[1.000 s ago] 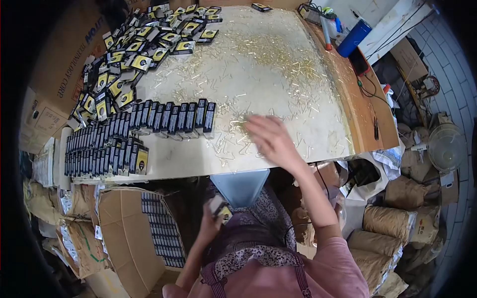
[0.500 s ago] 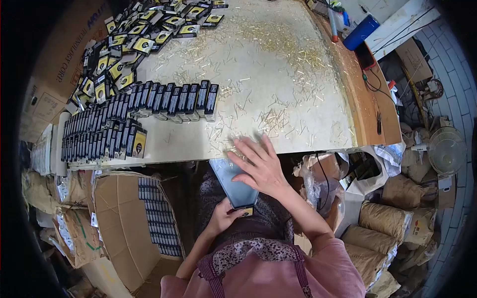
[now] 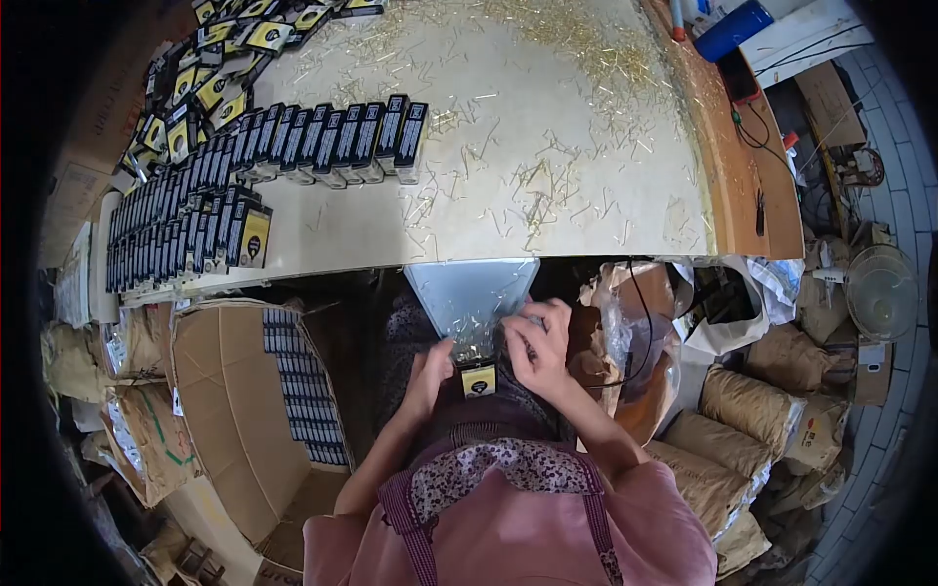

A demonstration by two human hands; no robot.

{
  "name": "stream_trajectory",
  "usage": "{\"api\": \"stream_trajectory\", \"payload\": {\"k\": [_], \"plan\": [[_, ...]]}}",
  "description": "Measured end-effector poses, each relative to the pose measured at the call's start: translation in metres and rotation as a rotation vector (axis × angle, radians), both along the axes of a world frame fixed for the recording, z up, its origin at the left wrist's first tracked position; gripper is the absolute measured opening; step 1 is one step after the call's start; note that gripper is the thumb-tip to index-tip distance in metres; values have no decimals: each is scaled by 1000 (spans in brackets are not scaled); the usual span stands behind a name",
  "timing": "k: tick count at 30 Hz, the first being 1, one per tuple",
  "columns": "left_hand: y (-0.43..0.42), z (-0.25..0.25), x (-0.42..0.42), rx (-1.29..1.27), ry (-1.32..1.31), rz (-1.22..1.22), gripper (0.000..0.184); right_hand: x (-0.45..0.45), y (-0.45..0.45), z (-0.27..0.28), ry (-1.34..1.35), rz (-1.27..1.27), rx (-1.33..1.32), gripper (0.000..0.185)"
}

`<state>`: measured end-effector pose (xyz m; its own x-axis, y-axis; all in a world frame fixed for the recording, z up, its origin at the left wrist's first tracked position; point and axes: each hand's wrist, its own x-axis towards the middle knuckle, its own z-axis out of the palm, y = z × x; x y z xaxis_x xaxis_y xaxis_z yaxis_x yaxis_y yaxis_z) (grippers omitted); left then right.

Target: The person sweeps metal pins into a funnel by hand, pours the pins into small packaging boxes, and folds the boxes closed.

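Note:
A pale blue tapered tray slopes down from the table's front edge toward my lap, with small gold pins gathered at its narrow lower end. Just below that end is a small black and yellow box. My left hand is at the left side of the narrow end, its fingers bent; whether it grips the tray edge is unclear. On the other side, my right hand has curled fingers near the tray's right edge, and its fingertips are partly hidden.
Rows of upright black boxes line the table's left front, with a loose pile of boxes behind. Gold pins lie scattered over the table. An open carton stands lower left; brown packages lie lower right.
My right hand has come down off the table edge to the tray's right side. Pins now lie at the tray's lower end, with the box visible beneath it. The view has tilted lower.

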<state>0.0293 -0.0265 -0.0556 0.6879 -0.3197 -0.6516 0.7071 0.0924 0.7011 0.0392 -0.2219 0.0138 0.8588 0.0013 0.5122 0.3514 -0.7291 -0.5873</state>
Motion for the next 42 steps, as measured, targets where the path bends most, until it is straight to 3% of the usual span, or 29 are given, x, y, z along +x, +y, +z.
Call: {"api": "stream_trajectory", "payload": {"k": [1,2,5,6,8,10,12,15,19,22,24,25,26,28,30,31,32,33,36,38,42], "plan": [[-7,14,9,82,75,28,31,-8,-1,-6,102,3,10,23],[-13,34,12,184,-223,-41,30,-15,0,-11,106,4,11,23],[-16,23,7,95,-311,-22,26,-23,-1,-15,377,87,214,45],[-16,25,8,94,-310,-23,26,-23,-1,-16,378,86,214,45],[-11,32,11,71,-46,7,22,-20,-1,-20,327,39,214,45],[-9,21,10,104,9,5,21,-6,-4,-13,153,-35,74,46],[-13,30,12,139,-204,-54,26,17,-12,12,11,-170,-279,49],[-14,21,7,34,-308,-27,20,56,-22,41,32,-110,-474,42],[-14,35,13,89,-81,19,18,107,-34,57,75,-115,-550,39],[-11,19,13,104,20,13,20,110,-31,59,-24,-149,-437,36],[-11,11,6,18,-328,-46,21,91,-30,51,-101,-98,-286,33],[-10,14,7,43,-337,-85,23,75,-25,39,-127,-128,-204,31],[-11,24,10,44,-334,-86,23,58,-20,28,-151,-159,-122,29],[-16,49,18,172,-61,-63,25,28,-12,13,-117,-132,-19,25],[-10,11,11,80,-41,-21,24,0,-6,1,140,-65,-20,25],[-11,16,16,-10,-23,23,23,-12,-4,-6,281,-14,-36,26],[-12,27,13,62,-270,-69,24,-25,-3,-20,368,90,63,31],[-12,27,12,63,-270,-66,24,-33,0,-19,414,145,80,34],[-11,25,10,-2,-199,-77,26,-42,1,-19,448,185,127,38],[-6,24,11,-182,5,17,28,-42,1,-23,594,122,342,35],[-3,21,10,-206,-172,-114,38,-32,13,-22,244,23,169,30]]}}
